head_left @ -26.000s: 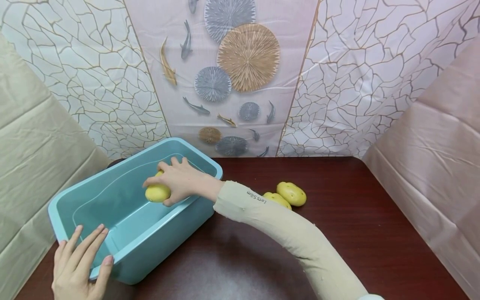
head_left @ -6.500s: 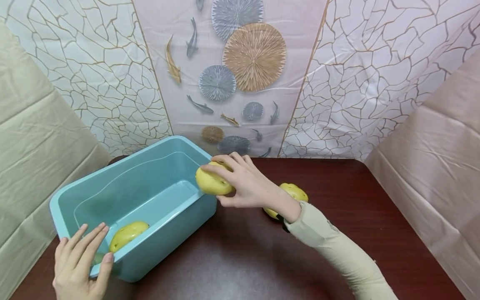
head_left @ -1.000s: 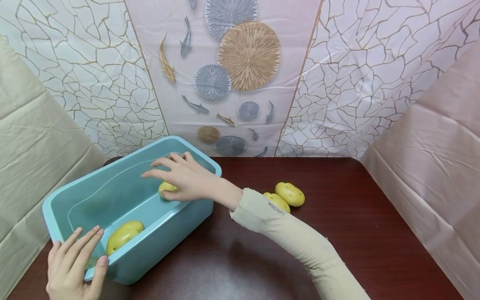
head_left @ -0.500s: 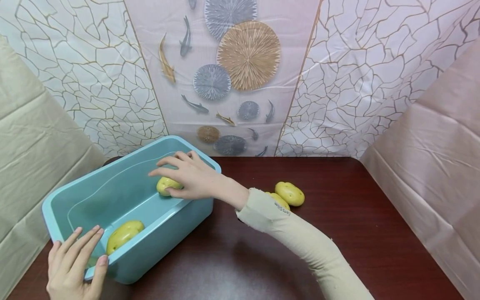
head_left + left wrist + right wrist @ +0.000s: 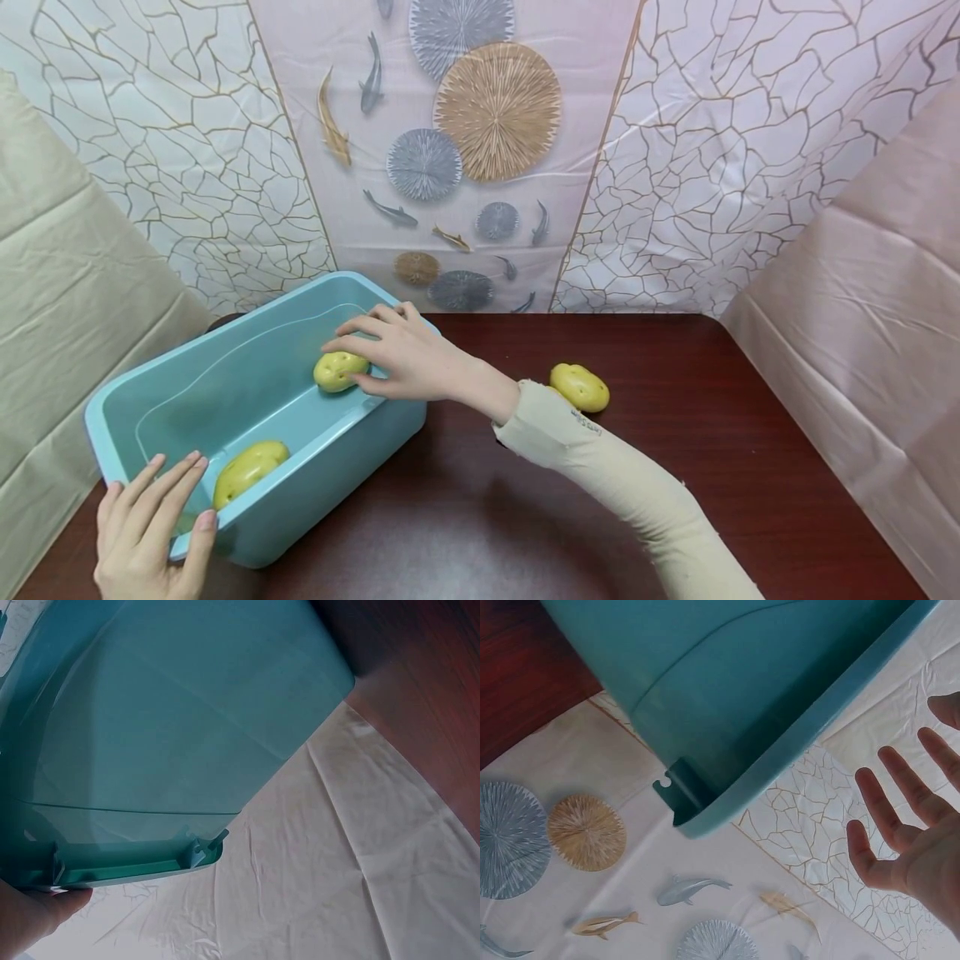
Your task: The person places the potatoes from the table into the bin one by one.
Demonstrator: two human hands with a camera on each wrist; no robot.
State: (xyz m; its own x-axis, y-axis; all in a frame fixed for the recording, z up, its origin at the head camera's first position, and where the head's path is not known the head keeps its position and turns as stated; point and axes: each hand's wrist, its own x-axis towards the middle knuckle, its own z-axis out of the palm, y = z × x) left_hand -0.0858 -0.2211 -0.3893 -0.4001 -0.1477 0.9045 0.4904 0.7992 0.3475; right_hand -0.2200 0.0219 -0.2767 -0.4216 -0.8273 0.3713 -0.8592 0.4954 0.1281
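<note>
In the head view, your right hand (image 5: 408, 358), fingers released, sits over a yellow potato (image 5: 337, 372) inside the blue bin (image 5: 337, 471) at its far end; your left hand (image 5: 150, 529) rests straight-fingered at its near left. Left wrist: your thumb (image 5: 71, 902) touches the bin. Right wrist: your fingers spread apart.

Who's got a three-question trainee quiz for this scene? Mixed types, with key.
1. True or false: the right hand holds nothing.
2. Which touches the bin's rim? A) left hand only B) right hand only C) neither hand
3. Fill in: beyond the sleeve, a potato lies on the ___.

Key: 1. True. 2. A. 3. Table.
</note>
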